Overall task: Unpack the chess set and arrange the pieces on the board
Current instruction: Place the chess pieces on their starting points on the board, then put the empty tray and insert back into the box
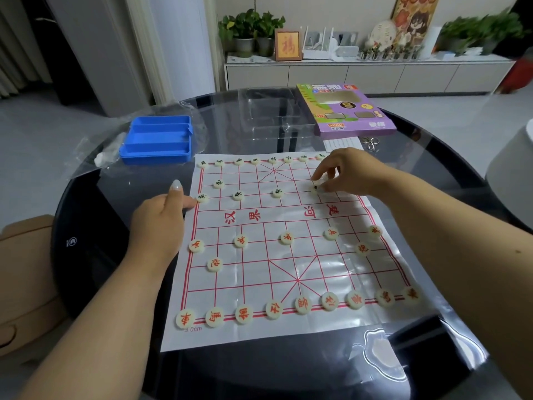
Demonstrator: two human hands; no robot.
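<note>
Head view: a paper chess board (288, 255) printed with a red grid is seen spread flat on a dark round glass table (92, 215), and every place below is given from that board. Along its near edge a full row of cream discs with red characters is set out, from the red chariot (185, 319) at the near-left corner to the last disc at the near-right corner (411, 295); further in, five red soldiers and two cannons are placed on the near half. Along the far edge a row of cream discs with dark characters is laid, with one dark cannon (218, 183) and several dark soldiers on the far half. The left hand (160, 223) is held at the board's left edge — its index finger is stretched out straight and its tip touches the dark soldier (202, 197) at the left border, the thumb raised, nothing grasped. The right hand (343, 173) is held over the far-right part of the board, its thumb and index finger pinched around another dark piece (315, 188) that rests on the grid. Beyond the far-left corner a blue plastic tray (158, 140) is seen on crumpled clear wrapping, and beyond the far-right corner a purple game box (346, 111) is laid flat — a white leaflet and some metal rings just beside it.
</note>
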